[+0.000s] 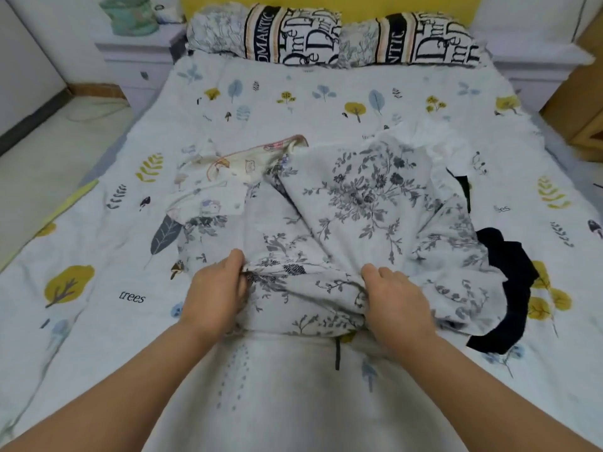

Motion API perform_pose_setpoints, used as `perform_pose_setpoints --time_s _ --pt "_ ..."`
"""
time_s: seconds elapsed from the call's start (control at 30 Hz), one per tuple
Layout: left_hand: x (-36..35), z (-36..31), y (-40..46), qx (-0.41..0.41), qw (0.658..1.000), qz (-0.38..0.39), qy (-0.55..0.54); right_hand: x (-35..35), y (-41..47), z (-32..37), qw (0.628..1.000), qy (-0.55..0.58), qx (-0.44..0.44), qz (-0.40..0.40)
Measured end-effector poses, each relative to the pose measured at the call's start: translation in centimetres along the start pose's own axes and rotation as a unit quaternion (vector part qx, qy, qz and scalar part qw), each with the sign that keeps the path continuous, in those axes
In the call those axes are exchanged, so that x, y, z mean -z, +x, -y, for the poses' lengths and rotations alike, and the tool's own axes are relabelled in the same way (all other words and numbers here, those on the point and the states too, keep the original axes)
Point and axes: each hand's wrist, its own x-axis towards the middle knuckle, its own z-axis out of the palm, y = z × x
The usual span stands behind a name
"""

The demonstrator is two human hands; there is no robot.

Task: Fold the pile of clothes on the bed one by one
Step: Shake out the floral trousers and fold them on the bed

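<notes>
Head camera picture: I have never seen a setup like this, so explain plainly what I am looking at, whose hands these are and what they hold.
There is no machine here. A person wears one wide-angle camera on the head, looking forward and down, so the two bare arms reach in from the bottom. The left hand and the right hand both pinch the near edge of a grey floral garment, bunched up on the bed. Beside it lie a cartoon-print garment on the left and a black garment on the right, both still unfolded. Two pillows sit at the far end.
</notes>
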Motion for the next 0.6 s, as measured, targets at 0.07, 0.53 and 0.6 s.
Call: perform_pose_setpoints --time_s 0.07,0.53,0.6 --pt "2.4 -1.1 -0.9 0.006 1.000 -0.004 -0.020 1.8 -1.4 0.3 0.999 0.018 -0.029 0.005" --pt "20.6 -12.1 -2.7 -0.017 0.948 0.107 -0.300 17.1 -12.6 4.1 0.974 0.224 0.013 0.040" --pt "22.4 -13.9 -2.6 0.015 0.932 0.096 -0.349 19.2 -15.4 6.9 0.927 0.356 0.067 0.095"
